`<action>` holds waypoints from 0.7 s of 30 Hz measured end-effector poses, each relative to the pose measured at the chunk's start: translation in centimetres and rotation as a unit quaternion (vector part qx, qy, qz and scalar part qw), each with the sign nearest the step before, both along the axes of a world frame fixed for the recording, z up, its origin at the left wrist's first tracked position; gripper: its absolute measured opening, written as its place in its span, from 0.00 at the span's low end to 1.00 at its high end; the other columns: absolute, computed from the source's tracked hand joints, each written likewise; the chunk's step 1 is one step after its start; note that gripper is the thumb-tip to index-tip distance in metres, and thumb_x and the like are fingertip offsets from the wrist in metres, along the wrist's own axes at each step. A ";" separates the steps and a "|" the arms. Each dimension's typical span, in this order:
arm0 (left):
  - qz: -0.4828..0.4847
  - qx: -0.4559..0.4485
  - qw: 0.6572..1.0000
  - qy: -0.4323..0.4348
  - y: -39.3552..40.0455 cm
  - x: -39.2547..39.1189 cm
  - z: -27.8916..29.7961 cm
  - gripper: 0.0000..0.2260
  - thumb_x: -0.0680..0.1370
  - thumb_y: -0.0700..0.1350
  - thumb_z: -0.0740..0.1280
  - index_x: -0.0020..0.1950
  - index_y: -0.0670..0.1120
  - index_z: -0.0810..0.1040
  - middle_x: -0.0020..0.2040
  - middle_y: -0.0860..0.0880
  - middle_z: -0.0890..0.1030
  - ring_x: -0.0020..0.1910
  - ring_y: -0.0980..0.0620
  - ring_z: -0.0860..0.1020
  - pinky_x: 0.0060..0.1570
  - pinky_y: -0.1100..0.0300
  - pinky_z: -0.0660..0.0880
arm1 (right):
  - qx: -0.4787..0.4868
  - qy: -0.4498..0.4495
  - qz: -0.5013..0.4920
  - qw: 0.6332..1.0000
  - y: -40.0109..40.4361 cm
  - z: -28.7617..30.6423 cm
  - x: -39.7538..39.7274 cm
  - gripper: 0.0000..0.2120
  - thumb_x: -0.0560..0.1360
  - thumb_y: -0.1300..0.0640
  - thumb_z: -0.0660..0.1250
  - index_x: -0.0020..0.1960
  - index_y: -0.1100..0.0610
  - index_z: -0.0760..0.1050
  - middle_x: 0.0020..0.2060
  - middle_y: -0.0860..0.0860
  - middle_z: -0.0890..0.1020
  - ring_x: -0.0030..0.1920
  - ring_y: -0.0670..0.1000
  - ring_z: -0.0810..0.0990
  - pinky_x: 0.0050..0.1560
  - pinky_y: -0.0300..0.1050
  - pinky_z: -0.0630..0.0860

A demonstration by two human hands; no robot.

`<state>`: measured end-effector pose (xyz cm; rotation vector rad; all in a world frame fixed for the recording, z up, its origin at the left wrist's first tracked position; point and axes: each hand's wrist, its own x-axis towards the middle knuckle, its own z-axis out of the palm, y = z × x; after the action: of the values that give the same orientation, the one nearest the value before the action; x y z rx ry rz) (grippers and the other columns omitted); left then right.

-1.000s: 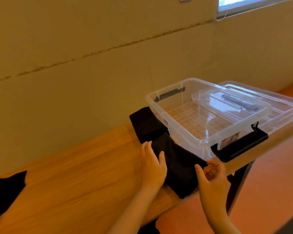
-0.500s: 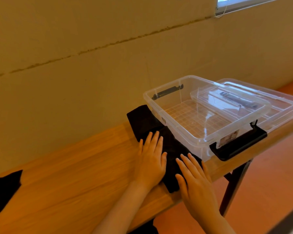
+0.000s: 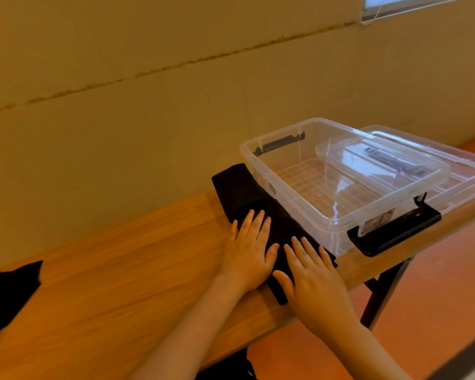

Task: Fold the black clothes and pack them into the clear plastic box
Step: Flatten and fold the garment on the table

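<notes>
A folded black garment point(image 3: 240, 192) lies on the wooden table point(image 3: 121, 270), pushed against the left wall of the clear plastic box point(image 3: 337, 226). My left hand point(image 3: 248, 250) lies flat on the garment's left part, fingers straight. My right hand point(image 3: 313, 281) presses flat on its near end, fingers spread. The box stands open, with black handles and nothing inside but its grid floor. Another black garment point(image 3: 6, 294) lies at the table's far left, partly out of view.
The box's clear lid point(image 3: 461, 171) lies behind and to the right of the box, partly under it. A beige wall point(image 3: 176, 105) runs along the table's far side. The table's near edge and its black leg point(image 3: 381, 294) stand over an orange floor.
My right hand let go of the garment's corner and now lies flat on it. My left hand slid a little forward on the cloth. The garment looks flatter and more compact.
</notes>
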<state>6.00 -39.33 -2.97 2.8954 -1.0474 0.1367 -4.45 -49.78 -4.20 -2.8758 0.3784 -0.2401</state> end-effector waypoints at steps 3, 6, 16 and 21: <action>0.016 -0.029 0.999 0.017 0.2 -0.1 -0.3 0.37 0.70 0.62 0.32 0.77 0.50 0.45 0.78 0.51 0.44 0.76 0.52 0.39 0.70 0.53 0.36 | -0.016 -0.011 0.010 1.000 -0.3 -0.7 -1.0 0.33 0.80 0.39 0.39 0.63 0.56 0.75 0.62 0.53 0.77 0.64 0.50 0.71 0.62 0.51 0.65; 0.022 -0.029 0.999 0.031 0.2 0.0 0.1 0.28 0.79 0.59 0.42 0.77 0.50 0.46 0.78 0.51 0.44 0.76 0.53 0.38 0.71 0.51 0.36 | -0.028 0.003 0.007 1.000 -0.2 0.1 -0.9 0.38 0.77 0.37 0.33 0.66 0.56 0.72 0.65 0.54 0.74 0.67 0.51 0.70 0.65 0.49 0.61; 0.211 -0.095 0.973 0.018 16.4 -1.4 2.3 0.35 0.74 0.66 0.38 0.77 0.51 0.40 0.75 0.53 0.36 0.76 0.51 0.40 0.72 0.54 0.39 | 0.000 -0.013 0.218 0.976 7.8 5.7 3.2 0.55 0.55 0.29 0.14 0.75 0.51 0.41 0.69 0.44 0.38 0.69 0.44 0.34 0.68 0.42 0.34; 0.442 -0.122 0.886 -0.070 32.4 -3.1 1.9 0.32 0.80 0.61 0.51 0.77 0.45 0.47 0.78 0.45 0.46 0.77 0.47 0.43 0.73 0.47 0.42 | 0.033 0.033 0.448 0.893 19.9 7.3 8.3 0.49 0.60 0.31 0.29 0.76 0.52 0.45 0.75 0.46 0.46 0.73 0.43 0.41 0.68 0.36 0.38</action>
<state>2.89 -6.90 -1.05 2.8868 0.3471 0.4740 3.87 -29.91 3.13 -2.6555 -0.9031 0.0434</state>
